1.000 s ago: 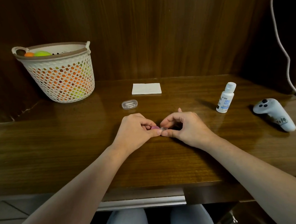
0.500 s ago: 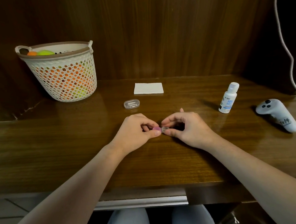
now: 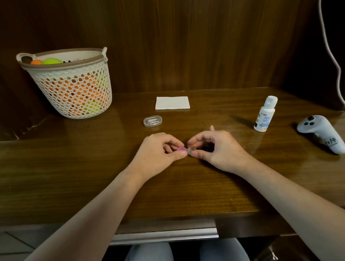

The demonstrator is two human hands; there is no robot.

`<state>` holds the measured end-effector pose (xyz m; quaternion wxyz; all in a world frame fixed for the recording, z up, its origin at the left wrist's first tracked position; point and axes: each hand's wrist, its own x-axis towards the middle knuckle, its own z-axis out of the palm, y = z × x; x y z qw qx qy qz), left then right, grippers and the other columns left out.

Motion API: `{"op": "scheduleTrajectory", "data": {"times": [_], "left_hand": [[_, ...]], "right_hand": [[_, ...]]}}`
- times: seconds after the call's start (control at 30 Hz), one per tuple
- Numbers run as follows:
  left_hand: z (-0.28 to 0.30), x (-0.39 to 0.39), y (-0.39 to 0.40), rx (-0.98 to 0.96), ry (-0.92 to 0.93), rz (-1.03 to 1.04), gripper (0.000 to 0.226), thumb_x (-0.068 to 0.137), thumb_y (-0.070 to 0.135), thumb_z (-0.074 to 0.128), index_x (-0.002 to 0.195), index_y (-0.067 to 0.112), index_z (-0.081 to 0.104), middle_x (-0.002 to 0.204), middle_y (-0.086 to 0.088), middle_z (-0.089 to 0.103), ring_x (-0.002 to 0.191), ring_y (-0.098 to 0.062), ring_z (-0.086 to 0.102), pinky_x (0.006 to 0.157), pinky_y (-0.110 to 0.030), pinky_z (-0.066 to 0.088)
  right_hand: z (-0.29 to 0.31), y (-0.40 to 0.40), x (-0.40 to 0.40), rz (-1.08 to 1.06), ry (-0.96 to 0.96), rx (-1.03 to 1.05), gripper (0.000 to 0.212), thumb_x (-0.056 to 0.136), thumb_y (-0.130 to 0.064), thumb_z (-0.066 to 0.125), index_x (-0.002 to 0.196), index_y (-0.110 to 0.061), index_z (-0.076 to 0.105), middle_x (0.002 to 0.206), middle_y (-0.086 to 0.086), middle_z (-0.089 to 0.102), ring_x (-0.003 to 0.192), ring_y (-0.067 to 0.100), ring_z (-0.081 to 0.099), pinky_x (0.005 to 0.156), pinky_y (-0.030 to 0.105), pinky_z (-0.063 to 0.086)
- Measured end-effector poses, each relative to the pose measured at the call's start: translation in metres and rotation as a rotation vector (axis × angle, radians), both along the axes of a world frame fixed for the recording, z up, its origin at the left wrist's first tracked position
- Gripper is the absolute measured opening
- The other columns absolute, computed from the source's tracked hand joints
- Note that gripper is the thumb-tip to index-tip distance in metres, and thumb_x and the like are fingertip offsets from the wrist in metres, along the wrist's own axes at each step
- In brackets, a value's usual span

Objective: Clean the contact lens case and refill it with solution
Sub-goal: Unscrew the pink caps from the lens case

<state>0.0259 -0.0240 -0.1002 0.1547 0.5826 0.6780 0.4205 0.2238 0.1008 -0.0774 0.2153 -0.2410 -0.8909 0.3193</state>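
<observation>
left hand (image 3: 156, 151) pinches pink cap end | right hand (image 3: 215, 148) pinches clear end of small plastic contact lens case (image 3: 186, 149) between both hands | grip unchanged from a second ago: caps apparently unopened | white solution bottle (image 3: 265, 114) beyond right hand, untouched

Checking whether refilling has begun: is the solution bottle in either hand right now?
No: the solution bottle stands capped on the table, off to the right, while both hands pinch the contact lens case.
</observation>
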Motion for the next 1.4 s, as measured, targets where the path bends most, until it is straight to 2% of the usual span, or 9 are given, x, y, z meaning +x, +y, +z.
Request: {"op": "scheduleTrajectory", "data": {"times": [0.07, 0.17, 0.3, 0.5, 0.87, 1.0, 1.1, 1.3, 1.4], "left_hand": [[-0.0007, 0.0027, 0.0016, 0.013, 0.006, 0.037, 0.024, 0.082, 0.042, 0.088, 0.102, 0.034, 0.078, 0.099, 0.015, 0.070, 0.084, 0.003, 0.066, 0.066, -0.010, 0.053], [0.0005, 0.0028, 0.0013, -0.003, 0.016, 0.010, 0.048, 0.081, 0.050, 0.086, 0.123, 0.035, 0.071, 0.111, 0.018, 0.068, 0.088, 0.003, 0.068, 0.068, -0.011, 0.054], [0.0025, -0.0019, -0.0014, -0.051, -0.080, -0.070, 0.051, 0.091, 0.031, 0.083, 0.137, 0.035, 0.063, 0.118, 0.020, 0.073, 0.091, -0.002, 0.072, 0.073, -0.013, 0.055], [0.0006, -0.0006, 0.0005, -0.033, -0.096, -0.049, 0.040, 0.091, 0.029, 0.082, 0.128, 0.035, 0.068, 0.103, 0.018, 0.075, 0.090, -0.003, 0.071, 0.073, -0.013, 0.056], [0.0006, 0.0040, -0.0008, -0.012, 0.081, -0.011, 0.021, 0.089, 0.040, 0.082, 0.110, 0.038, 0.078, 0.105, 0.017, 0.066, 0.095, 0.004, 0.062, 0.074, -0.006, 0.049], [0.0002, 0.0048, -0.0022, 0.023, 0.037, -0.023, 0.039, 0.088, 0.042, 0.082, 0.126, 0.034, 0.073, 0.112, 0.018, 0.068, 0.091, 0.001, 0.066, 0.071, -0.008, 0.051], [0.0024, 0.0028, -0.0028, 0.008, -0.027, -0.060, 0.052, 0.093, 0.029, 0.080, 0.142, 0.032, 0.062, 0.120, 0.018, 0.073, 0.086, -0.003, 0.071, 0.073, -0.009, 0.053], [0.0029, 0.0018, -0.0020, -0.029, -0.069, -0.063, 0.046, 0.092, 0.025, 0.081, 0.131, 0.039, 0.063, 0.107, 0.026, 0.074, 0.089, -0.002, 0.071, 0.074, -0.009, 0.053], [0.0022, 0.0032, -0.0014, -0.027, -0.026, -0.039, 0.040, 0.092, 0.032, 0.080, 0.129, 0.040, 0.067, 0.103, 0.018, 0.072, 0.085, -0.001, 0.068, 0.071, -0.011, 0.054]], "right_hand": [[0.0002, 0.0000, 0.0002, 0.002, -0.004, 0.006, 0.026, 0.090, -0.026, 0.084, 0.105, -0.044, 0.070, 0.099, -0.023, 0.079, 0.102, -0.012, 0.070, 0.134, 0.046, 0.007], [-0.0002, -0.0006, 0.0008, 0.004, -0.006, 0.024, 0.025, 0.091, -0.027, 0.083, 0.106, -0.042, 0.070, 0.099, -0.022, 0.078, 0.102, -0.012, 0.069, 0.134, 0.048, 0.008], [0.0007, -0.0006, 0.0013, 0.012, -0.002, 0.005, 0.022, 0.091, -0.029, 0.083, 0.107, -0.040, 0.072, 0.100, -0.022, 0.079, 0.103, -0.012, 0.070, 0.134, 0.047, 0.007], [0.0009, -0.0002, 0.0017, 0.018, 0.003, 0.000, 0.021, 0.091, -0.029, 0.083, 0.106, -0.040, 0.072, 0.101, -0.021, 0.079, 0.103, -0.010, 0.070, 0.134, 0.046, 0.006], [-0.0006, 0.0008, 0.0025, 0.037, 0.015, 0.007, 0.023, 0.091, -0.028, 0.083, 0.111, -0.037, 0.074, 0.103, -0.022, 0.079, 0.104, -0.011, 0.070, 0.133, 0.045, 0.004], [-0.0011, 0.0008, 0.0020, 0.030, 0.016, 0.016, 0.023, 0.091, -0.027, 0.083, 0.110, -0.037, 0.074, 0.102, -0.022, 0.079, 0.104, -0.011, 0.070, 0.133, 0.047, 0.005], [-0.0009, 0.0006, 0.0011, 0.024, 0.006, 0.017, 0.022, 0.091, -0.029, 0.083, 0.108, -0.039, 0.073, 0.101, -0.023, 0.078, 0.104, -0.012, 0.069, 0.133, 0.048, 0.006], [-0.0002, 0.0012, 0.0011, 0.023, -0.003, 0.007, 0.021, 0.092, -0.029, 0.082, 0.109, -0.037, 0.073, 0.101, -0.022, 0.079, 0.104, -0.011, 0.070, 0.133, 0.047, 0.004], [0.0001, 0.0015, 0.0009, 0.028, 0.001, 0.003, 0.022, 0.092, -0.028, 0.082, 0.108, -0.039, 0.072, 0.100, -0.023, 0.079, 0.104, -0.012, 0.069, 0.132, 0.045, 0.003]]}}
